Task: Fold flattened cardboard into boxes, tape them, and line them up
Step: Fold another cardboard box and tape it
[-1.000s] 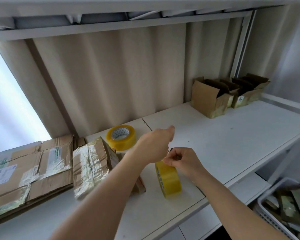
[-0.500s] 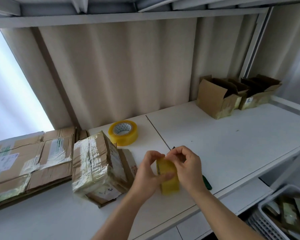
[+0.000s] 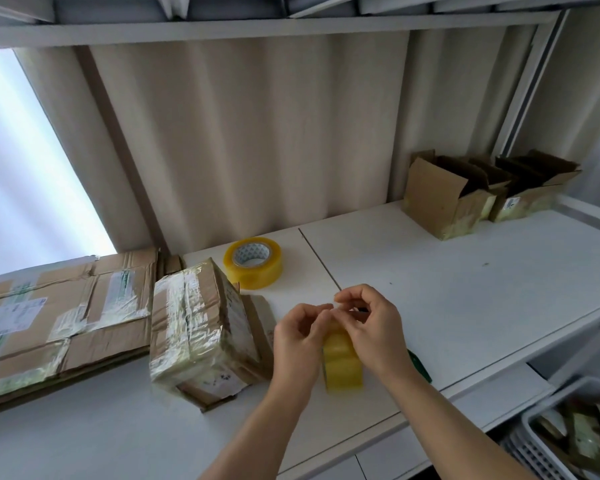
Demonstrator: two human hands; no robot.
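Yellow tape roll (image 3: 343, 367) stands on edge on the white table (image 3: 465, 289), between the two hands and near the front edge. Left hand (image 3: 297, 341) is curled against the roll's left face; right hand (image 3: 371, 327) is curled over the top and right side. Fingertips of both meet at the roll's upper rim, apparently pinching or picking at the tape end; a loose strip cannot be made out.

Key relation: the box (image 3: 194, 327), already heavily taped and lying tilted, sits just to the left of the roll, nearest the left hand. Roll's axis runs roughly left to right, so tape would pay off toward or away from the person, not toward the box. Judgement: the roll must be turned or carried left before tape reaches a seam.

Second tape roll (image 3: 252, 258) lies flat behind the box. Flattened cardboard (image 3: 59, 313) stacked far left. Finished open boxes (image 3: 444, 199) lined up at the back right, well apart.
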